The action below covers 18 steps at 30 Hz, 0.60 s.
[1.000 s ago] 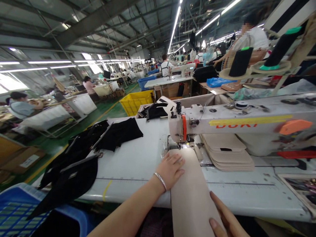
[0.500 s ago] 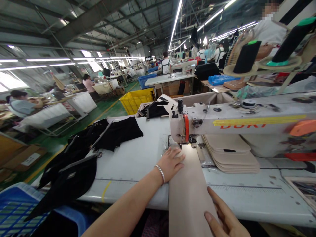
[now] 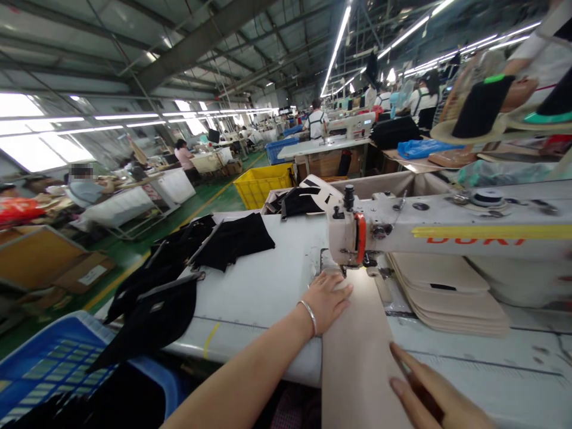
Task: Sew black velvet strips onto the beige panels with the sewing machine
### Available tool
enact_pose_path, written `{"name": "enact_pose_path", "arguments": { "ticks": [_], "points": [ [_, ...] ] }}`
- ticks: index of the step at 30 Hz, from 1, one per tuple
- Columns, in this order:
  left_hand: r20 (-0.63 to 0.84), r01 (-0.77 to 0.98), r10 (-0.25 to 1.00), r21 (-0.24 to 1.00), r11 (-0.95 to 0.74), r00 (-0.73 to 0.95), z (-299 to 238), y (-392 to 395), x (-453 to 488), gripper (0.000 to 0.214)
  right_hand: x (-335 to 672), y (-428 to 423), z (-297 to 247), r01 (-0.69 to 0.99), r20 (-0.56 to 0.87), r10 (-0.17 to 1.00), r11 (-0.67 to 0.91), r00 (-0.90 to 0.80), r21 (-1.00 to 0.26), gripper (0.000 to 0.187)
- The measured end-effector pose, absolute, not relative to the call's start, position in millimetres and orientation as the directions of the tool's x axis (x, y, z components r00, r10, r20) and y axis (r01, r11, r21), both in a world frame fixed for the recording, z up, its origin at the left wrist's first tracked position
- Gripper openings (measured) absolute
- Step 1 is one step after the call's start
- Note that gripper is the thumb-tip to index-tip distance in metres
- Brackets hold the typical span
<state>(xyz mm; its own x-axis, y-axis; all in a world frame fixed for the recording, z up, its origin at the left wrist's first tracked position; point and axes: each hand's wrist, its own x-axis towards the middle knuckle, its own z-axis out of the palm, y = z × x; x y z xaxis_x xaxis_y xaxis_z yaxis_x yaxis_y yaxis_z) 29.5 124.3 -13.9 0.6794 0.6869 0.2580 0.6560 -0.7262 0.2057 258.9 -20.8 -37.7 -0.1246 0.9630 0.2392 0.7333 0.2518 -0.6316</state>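
A long beige panel (image 3: 357, 351) runs from under the sewing machine's needle area toward me, past the table's front edge. My left hand (image 3: 328, 301), with a silver bangle at the wrist, lies flat on the panel's left side close to the presser foot, fingers extended. At the near right edge, my right hand (image 3: 429, 387) holds the panel, its thumb on top and fingers along the side; the fingertips below are hidden. The white sewing machine (image 3: 346, 235) stands over the panel's far end. Right of the needle, a stack of beige panels (image 3: 451, 298) lies under the machine arm.
Black fabric pieces (image 3: 236, 241) lie on the left of the white table (image 3: 286, 268), some hanging over its edge. A blue basket (image 3: 58, 339) stands below left, a yellow bin (image 3: 263, 185) beyond. Thread cones (image 3: 482, 107) rise at right. Other people work farther off.
The camera view has turned slightly left, so everything sits farther right and a little lower in the picture. Both hands keep about the same places on the panel.
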Motion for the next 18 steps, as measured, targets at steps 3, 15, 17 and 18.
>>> {"name": "enact_pose_path", "arguments": {
  "ticks": [3, 15, 17, 18],
  "points": [
    [0.194, 0.669, 0.705, 0.225, -0.709, 0.682, -6.4, 125.4, 28.3, 0.039, 256.0, 24.1, -33.3, 0.806, 0.412, 0.867, 0.445, -0.28, -0.39, 0.036],
    [0.065, 0.98, 0.979, 0.049, 0.192, -0.195, 64.5, 190.2, -199.0, 0.06, 236.0, 82.6, -44.9, 0.834, 0.455, 0.778, 0.538, -0.434, -0.125, 0.043],
    [0.004, 0.984, 0.985, 0.038, 0.172, -0.173, 66.4, 191.9, -220.6, 0.058, 235.8, 82.3, -44.4, 0.836, 0.453, 0.78, 0.534, -0.431, -0.124, 0.043],
    [-0.013, 0.988, 0.989, 0.037, 0.15, -0.15, 66.6, 191.3, -226.9, 0.061, 235.4, 82.5, -44.1, 0.838, 0.453, 0.781, 0.532, -0.429, -0.125, 0.043]
  ]
}}
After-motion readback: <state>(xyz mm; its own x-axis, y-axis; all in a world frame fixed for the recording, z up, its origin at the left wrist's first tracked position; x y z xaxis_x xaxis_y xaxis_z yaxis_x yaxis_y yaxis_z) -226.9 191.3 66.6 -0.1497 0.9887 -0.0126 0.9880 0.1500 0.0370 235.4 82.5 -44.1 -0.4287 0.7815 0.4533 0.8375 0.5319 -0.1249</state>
